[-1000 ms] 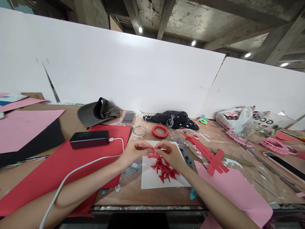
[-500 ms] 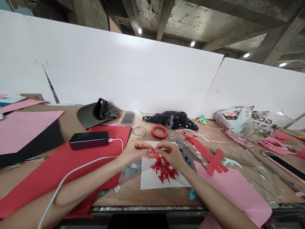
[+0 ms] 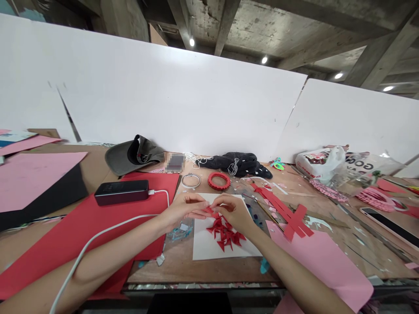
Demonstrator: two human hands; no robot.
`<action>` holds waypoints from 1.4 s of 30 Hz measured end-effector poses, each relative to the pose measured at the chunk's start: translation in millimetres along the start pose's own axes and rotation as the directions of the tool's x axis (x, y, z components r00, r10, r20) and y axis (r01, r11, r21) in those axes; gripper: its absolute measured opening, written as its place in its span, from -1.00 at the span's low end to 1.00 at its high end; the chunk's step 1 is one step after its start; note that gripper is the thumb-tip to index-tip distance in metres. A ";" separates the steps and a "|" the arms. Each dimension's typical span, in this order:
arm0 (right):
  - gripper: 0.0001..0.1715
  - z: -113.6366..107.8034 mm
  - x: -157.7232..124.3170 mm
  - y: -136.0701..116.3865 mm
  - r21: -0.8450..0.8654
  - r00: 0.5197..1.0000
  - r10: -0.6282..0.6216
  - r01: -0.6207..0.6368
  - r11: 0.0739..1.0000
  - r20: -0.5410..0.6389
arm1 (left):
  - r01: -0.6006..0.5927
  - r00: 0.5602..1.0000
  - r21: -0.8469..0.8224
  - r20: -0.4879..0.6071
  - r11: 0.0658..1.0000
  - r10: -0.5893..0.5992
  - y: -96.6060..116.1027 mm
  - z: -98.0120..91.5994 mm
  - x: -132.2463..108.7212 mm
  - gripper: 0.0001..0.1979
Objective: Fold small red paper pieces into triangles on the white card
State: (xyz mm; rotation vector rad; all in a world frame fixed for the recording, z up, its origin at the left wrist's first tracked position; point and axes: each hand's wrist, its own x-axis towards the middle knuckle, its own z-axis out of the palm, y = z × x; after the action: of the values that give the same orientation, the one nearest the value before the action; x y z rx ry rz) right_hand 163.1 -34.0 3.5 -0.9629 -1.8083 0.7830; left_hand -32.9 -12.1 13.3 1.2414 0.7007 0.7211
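Observation:
My left hand (image 3: 188,207) and my right hand (image 3: 233,210) meet above a white sheet (image 3: 203,244), fingertips nearly touching. Both pinch a small folded red paper piece (image 3: 210,211), largely hidden by the fingers. Just below the hands, a pile of folded red paper pieces (image 3: 225,235) lies on the sheet. Behind them stand a red ring of folded paper (image 3: 219,181) and a pale hoop (image 3: 191,180). Red paper strips (image 3: 281,209) are to the right, with a thin brush-like stick (image 3: 268,213) beside them.
A power bank (image 3: 121,192) with a white cable (image 3: 98,237) rests on red sheets (image 3: 75,235) at left; the cable crosses my left forearm. A cap (image 3: 134,155) and dark cloth (image 3: 240,165) sit along the white panel. Pink paper (image 3: 322,257), a phone (image 3: 391,226) and a plastic bag (image 3: 322,163) lie right.
Both hands stay in almost the same place. The fingers have shifted slightly around the small red paper piece.

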 end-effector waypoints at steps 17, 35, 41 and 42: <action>-0.88 5.1 -0.2 7.1 0.196 0.980 0.189 -0.198 0.961 0.064 | -0.057 0.998 0.157 0.006 0.986 0.056 -20.7 -4.5 11.0 -0.69; -0.90 7.0 -1.4 2.0 0.040 0.987 0.163 -0.163 0.986 0.009 | -0.007 1.000 0.133 -0.016 0.991 0.009 -19.9 -3.4 5.7 -0.67; -0.89 9.0 -2.5 0.6 -0.021 0.996 0.086 -0.086 0.996 -0.008 | -0.192 0.978 0.173 -0.044 0.966 0.202 -32.5 -3.5 15.3 -0.75; -0.89 9.6 -2.8 1.6 -0.038 0.997 0.075 -0.076 0.996 -0.014 | -0.214 0.972 0.193 -0.059 0.958 0.229 -35.4 -3.5 16.4 -0.76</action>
State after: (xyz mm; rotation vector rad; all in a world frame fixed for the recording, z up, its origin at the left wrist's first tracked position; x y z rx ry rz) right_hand 155.5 -36.6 -2.7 -1.0642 -1.7901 0.7896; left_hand -22.5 -3.0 -23.3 1.4846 0.7141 0.9111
